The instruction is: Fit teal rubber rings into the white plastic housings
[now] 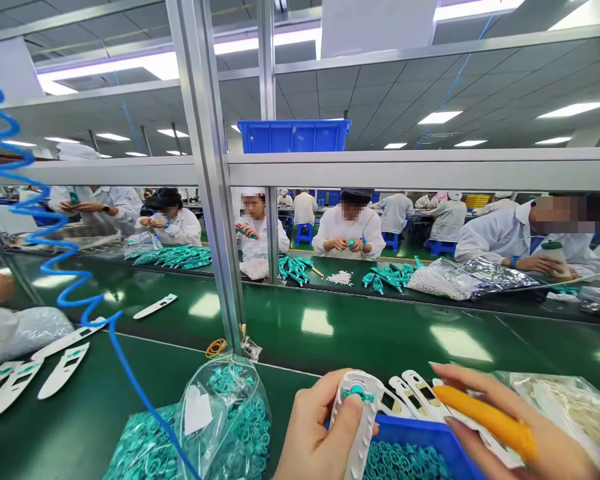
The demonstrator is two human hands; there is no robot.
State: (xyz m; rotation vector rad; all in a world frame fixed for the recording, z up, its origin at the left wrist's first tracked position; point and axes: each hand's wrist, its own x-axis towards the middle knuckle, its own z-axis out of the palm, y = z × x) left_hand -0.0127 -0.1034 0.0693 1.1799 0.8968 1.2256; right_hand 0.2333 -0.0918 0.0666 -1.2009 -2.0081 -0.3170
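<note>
My left hand (320,427) is closed around a white plastic housing (359,440), thumb pressed on its face. A small teal ring-like piece (359,392) sits near the housing's upper end, partly under the thumb. To the right, my right hand (520,427) has its fingers apart, with an orange finger cot (485,417) on one finger. It hovers over several white housings (420,393) lying beside a blue bin (410,430). Teal rings (405,460) fill the bin. One white housing shows partly beneath the right hand; I see no grip on it.
A clear bag of teal rings (240,420) stands left of my hands. A coiled blue hose (60,253) hangs at left, near loose white housings (65,370). A metal post (207,167) rises ahead. Across the green conveyor (360,327), co-workers handle teal parts. Another bag (570,413) lies right.
</note>
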